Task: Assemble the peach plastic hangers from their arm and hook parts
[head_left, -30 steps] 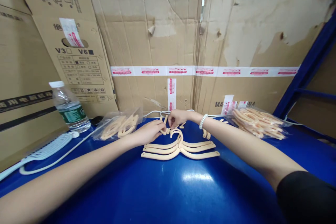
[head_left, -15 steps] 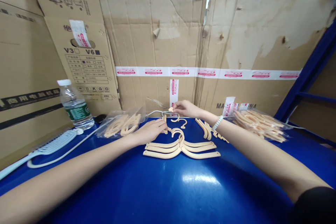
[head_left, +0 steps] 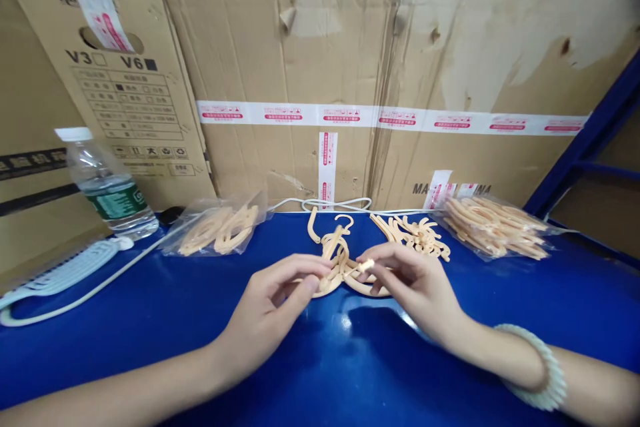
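Note:
My left hand (head_left: 280, 300) is closed on a beige hanger arm (head_left: 334, 242), a curved strip pinched between thumb and fingers and pointing up and away. Between the thumb and fingertips of my right hand (head_left: 415, 287) is a small pale hanger connector (head_left: 367, 266). The two hands face each other a short gap apart, above the blue table. Just behind and partly covered by them lie assembled beige hangers (head_left: 370, 288), stacked with their hooks away from me. A loose hook (head_left: 345, 221) and a single hanger arm (head_left: 313, 225) lie farther back.
Loose hanger pieces (head_left: 420, 235) are heaped back right, beside a bag of parts (head_left: 495, 227). Another clear bag (head_left: 220, 227) lies left. A water bottle (head_left: 113, 187), pale hairbrush (head_left: 75, 267) and white cable (head_left: 100, 295) are farther left. Cardboard panels (head_left: 280, 167) wall the back.
Both hands have come back toward me from the far side of the table, the left bringing a hanger arm and the right the small connector. The view has tilted down and moved closer.

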Demonstrator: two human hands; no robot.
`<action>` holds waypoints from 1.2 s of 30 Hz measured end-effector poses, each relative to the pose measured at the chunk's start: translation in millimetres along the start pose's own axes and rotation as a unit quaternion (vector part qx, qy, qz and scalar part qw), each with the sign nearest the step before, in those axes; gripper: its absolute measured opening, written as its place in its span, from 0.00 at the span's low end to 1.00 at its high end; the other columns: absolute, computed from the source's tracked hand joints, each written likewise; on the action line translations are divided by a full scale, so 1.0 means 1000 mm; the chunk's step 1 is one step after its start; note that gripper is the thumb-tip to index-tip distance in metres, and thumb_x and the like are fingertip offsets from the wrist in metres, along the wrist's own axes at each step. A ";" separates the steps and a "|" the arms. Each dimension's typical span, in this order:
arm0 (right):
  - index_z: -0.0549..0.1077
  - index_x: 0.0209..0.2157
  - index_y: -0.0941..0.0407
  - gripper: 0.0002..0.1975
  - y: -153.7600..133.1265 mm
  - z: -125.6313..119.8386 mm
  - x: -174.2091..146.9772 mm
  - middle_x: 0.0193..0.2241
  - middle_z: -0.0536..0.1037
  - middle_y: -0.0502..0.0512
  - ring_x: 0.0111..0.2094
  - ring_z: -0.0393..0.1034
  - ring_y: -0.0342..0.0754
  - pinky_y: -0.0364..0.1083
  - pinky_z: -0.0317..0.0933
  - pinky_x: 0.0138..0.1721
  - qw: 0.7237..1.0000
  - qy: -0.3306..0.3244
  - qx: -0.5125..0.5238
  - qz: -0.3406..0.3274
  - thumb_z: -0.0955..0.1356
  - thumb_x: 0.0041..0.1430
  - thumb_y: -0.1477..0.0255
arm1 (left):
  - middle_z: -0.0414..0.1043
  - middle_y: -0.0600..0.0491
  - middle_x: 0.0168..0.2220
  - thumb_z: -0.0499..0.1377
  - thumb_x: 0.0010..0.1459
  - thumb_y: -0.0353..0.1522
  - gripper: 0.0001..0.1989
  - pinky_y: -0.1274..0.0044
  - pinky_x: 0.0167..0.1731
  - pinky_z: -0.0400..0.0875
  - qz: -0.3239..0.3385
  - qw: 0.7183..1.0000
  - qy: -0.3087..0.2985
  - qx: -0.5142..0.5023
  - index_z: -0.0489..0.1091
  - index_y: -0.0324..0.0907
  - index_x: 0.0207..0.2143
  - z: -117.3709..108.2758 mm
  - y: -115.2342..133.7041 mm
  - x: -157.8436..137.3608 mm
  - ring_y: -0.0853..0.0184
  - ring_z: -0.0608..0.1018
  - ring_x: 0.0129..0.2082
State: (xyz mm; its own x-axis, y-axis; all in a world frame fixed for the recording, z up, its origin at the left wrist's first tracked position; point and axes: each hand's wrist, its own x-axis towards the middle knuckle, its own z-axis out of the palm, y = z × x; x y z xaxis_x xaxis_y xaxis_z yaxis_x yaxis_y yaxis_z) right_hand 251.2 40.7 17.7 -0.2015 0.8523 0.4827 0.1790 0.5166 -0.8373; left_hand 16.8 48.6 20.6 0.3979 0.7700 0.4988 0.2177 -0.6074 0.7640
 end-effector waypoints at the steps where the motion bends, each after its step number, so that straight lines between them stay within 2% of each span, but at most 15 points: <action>1: 0.74 0.38 0.55 0.07 0.001 0.004 -0.006 0.37 0.77 0.57 0.31 0.74 0.44 0.41 0.72 0.27 0.999 -0.004 -0.023 -0.022 0.65 0.66 0.69 | 0.78 0.51 0.42 0.55 0.64 0.30 0.09 0.77 0.44 0.76 -0.026 0.999 0.000 -0.034 0.77 0.44 0.37 0.004 0.002 -0.005 0.65 0.79 0.45; 3: 0.76 0.38 0.54 0.08 0.003 0.010 -0.015 0.42 0.73 0.58 0.37 0.73 0.46 0.41 0.70 0.29 0.993 0.001 -0.089 -0.083 0.64 0.66 0.73 | 0.79 0.52 0.41 0.59 0.60 0.29 0.07 0.78 0.44 0.76 -0.066 0.995 -0.001 -0.081 0.78 0.45 0.33 0.010 0.002 -0.010 0.64 0.79 0.45; 5: 0.76 0.38 0.53 0.08 0.003 0.012 -0.019 0.36 0.72 0.55 0.36 0.70 0.46 0.41 0.67 0.30 0.979 0.016 -0.150 -0.136 0.65 0.65 0.75 | 0.78 0.52 0.40 0.62 0.57 0.29 0.05 0.80 0.42 0.76 -0.090 0.989 0.003 -0.114 0.79 0.45 0.31 0.012 0.000 -0.011 0.64 0.79 0.45; 7: 0.74 0.38 0.53 0.07 0.001 0.012 -0.021 0.27 0.70 0.50 0.29 0.68 0.43 0.41 0.64 0.29 0.973 0.026 -0.175 -0.149 0.65 0.65 0.77 | 0.77 0.53 0.38 0.64 0.54 0.28 0.02 0.80 0.39 0.76 -0.117 0.982 0.005 -0.147 0.77 0.44 0.30 0.012 -0.001 -0.009 0.67 0.80 0.39; 10: 0.72 0.39 0.53 0.06 -0.001 0.012 -0.024 0.20 0.67 0.45 0.22 0.64 0.41 0.40 0.59 0.24 0.978 0.022 -0.167 -0.123 0.64 0.65 0.78 | 0.74 0.57 0.32 0.65 0.54 0.28 0.05 0.81 0.34 0.76 -0.164 0.966 -0.003 -0.198 0.71 0.43 0.31 0.012 -0.001 -0.007 0.72 0.79 0.30; 13: 0.71 0.39 0.54 0.05 0.000 0.014 -0.026 0.20 0.68 0.44 0.22 0.65 0.40 0.39 0.60 0.24 0.985 0.021 -0.143 -0.098 0.64 0.65 0.77 | 0.71 0.59 0.30 0.65 0.54 0.27 0.09 0.81 0.33 0.75 -0.189 0.954 -0.008 -0.234 0.67 0.44 0.33 0.014 -0.001 -0.008 0.72 0.78 0.30; 15: 0.71 0.40 0.55 0.05 0.002 0.015 -0.026 0.23 0.72 0.47 0.23 0.68 0.40 0.39 0.63 0.25 0.991 0.013 -0.108 -0.074 0.64 0.65 0.77 | 0.71 0.58 0.35 0.66 0.52 0.27 0.15 0.80 0.33 0.76 -0.192 0.947 0.005 -0.258 0.66 0.46 0.39 0.015 -0.003 -0.010 0.72 0.78 0.32; 17: 0.71 0.41 0.55 0.04 0.003 0.015 -0.025 0.28 0.76 0.50 0.25 0.71 0.41 0.39 0.66 0.27 0.997 0.006 -0.064 -0.048 0.64 0.66 0.75 | 0.69 0.56 0.44 0.68 0.50 0.27 0.25 0.78 0.34 0.77 -0.195 0.940 0.020 -0.280 0.63 0.50 0.48 0.016 -0.005 -0.011 0.69 0.78 0.36; 19: 0.71 0.40 0.54 0.05 0.002 0.016 -0.024 0.32 0.77 0.52 0.26 0.72 0.41 0.39 0.67 0.27 1.000 0.002 -0.020 -0.019 0.64 0.67 0.74 | 0.70 0.53 0.47 0.68 0.50 0.27 0.32 0.75 0.37 0.77 -0.199 0.936 0.015 -0.290 0.59 0.51 0.54 0.017 -0.007 -0.011 0.66 0.78 0.39; 21: 0.72 0.40 0.54 0.06 0.001 0.016 -0.022 0.33 0.76 0.52 0.26 0.71 0.40 0.38 0.68 0.27 1.000 -0.004 0.017 0.015 0.64 0.68 0.71 | 0.73 0.52 0.44 0.68 0.51 0.28 0.27 0.74 0.40 0.76 -0.207 0.937 -0.008 -0.282 0.62 0.47 0.52 0.017 -0.009 -0.010 0.64 0.78 0.41; 25: 0.73 0.38 0.54 0.06 -0.002 0.017 -0.020 0.33 0.77 0.53 0.26 0.70 0.40 0.38 0.69 0.26 0.995 -0.010 0.064 0.080 0.66 0.66 0.67 | 0.75 0.55 0.35 0.67 0.52 0.29 0.12 0.76 0.38 0.75 -0.223 0.944 -0.028 -0.243 0.68 0.43 0.37 0.017 -0.008 -0.010 0.67 0.78 0.36; 27: 0.72 0.37 0.54 0.06 -0.001 0.019 -0.018 0.31 0.76 0.51 0.24 0.67 0.39 0.36 0.67 0.23 0.991 -0.006 0.090 0.102 0.69 0.62 0.67 | 0.74 0.57 0.32 0.66 0.52 0.29 0.10 0.77 0.37 0.74 -0.219 0.945 -0.031 -0.241 0.67 0.43 0.34 0.017 -0.007 -0.010 0.68 0.77 0.34; 30: 0.68 0.36 0.54 0.12 0.002 0.021 -0.015 0.31 0.76 0.49 0.23 0.65 0.38 0.35 0.65 0.20 0.980 -0.004 0.151 0.128 0.73 0.57 0.67 | 0.72 0.58 0.31 0.66 0.52 0.30 0.09 0.76 0.37 0.73 -0.207 0.950 -0.031 -0.233 0.65 0.43 0.30 0.018 -0.006 -0.010 0.68 0.77 0.34; 33: 0.63 0.38 0.52 0.19 0.006 0.023 -0.013 0.29 0.76 0.46 0.24 0.68 0.39 0.37 0.69 0.23 0.966 0.004 0.209 0.151 0.76 0.53 0.67 | 0.69 0.58 0.29 0.66 0.51 0.30 0.10 0.77 0.33 0.71 -0.208 0.956 -0.033 -0.205 0.65 0.42 0.28 0.018 -0.006 -0.011 0.70 0.75 0.30; 36: 0.63 0.45 0.51 0.24 0.008 0.023 -0.012 0.28 0.77 0.46 0.26 0.71 0.41 0.41 0.72 0.28 0.959 -0.001 0.232 0.164 0.76 0.52 0.68 | 0.68 0.58 0.29 0.65 0.51 0.31 0.10 0.78 0.32 0.70 -0.210 0.957 -0.034 -0.195 0.64 0.42 0.28 0.018 -0.007 -0.011 0.70 0.74 0.29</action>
State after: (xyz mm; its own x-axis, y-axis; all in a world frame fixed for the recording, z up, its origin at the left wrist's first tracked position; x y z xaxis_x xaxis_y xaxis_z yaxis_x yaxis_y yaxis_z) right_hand 232.7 32.8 -0.3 -0.2087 0.9624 0.1737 -0.2138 0.1284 -0.9684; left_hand 26.6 40.5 2.6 0.4091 0.9074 0.0961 0.0275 -0.1176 0.9927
